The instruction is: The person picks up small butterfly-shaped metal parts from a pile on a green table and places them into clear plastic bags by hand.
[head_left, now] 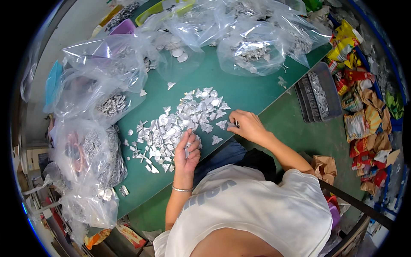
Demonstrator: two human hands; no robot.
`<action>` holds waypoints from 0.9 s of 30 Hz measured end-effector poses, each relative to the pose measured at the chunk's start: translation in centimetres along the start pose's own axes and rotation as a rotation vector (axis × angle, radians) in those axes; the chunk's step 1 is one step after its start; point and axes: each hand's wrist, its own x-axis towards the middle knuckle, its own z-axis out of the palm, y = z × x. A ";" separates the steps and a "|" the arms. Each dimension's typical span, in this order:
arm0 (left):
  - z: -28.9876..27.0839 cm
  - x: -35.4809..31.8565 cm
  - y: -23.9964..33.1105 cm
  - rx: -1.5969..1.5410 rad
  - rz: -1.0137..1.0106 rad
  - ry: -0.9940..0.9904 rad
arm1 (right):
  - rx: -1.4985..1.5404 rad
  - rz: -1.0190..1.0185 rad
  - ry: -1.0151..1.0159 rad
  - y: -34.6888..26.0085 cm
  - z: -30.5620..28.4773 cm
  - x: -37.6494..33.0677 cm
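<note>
Head view: left hand (187,150) is cupped palm-up with fingers curled around a few small silver pieces, right at the near edge of the pile of silver parts (180,122) on the green table (252,92). Right hand (247,125) – fingertips pinched on one small piece just beside the pile. Clear bags (107,68) of more parts sit around.

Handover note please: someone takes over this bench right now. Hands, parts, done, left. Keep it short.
Left hand: palm up at the table's near edge, cupping a few small silver parts.
Right hand: pinching one silver piece at the pile's right side.
Loose pile of silver metal parts spread on the green table.
Clear plastic bags of similar parts ring the far and left sides.
Done: handful gathered. Left: most of the pile.
</note>
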 end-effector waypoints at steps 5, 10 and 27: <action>-0.1 -0.3 0.0 0.037 0.021 0.055 | 0.634 0.179 -0.068 0.6 -0.2 0.8; 0.2 -0.1 -0.6 0.024 -0.004 0.010 | 1.685 0.381 0.082 1.7 -0.6 0.6; -0.3 -0.8 -0.6 0.049 0.008 0.020 | 2.224 0.523 0.334 2.4 -2.4 1.8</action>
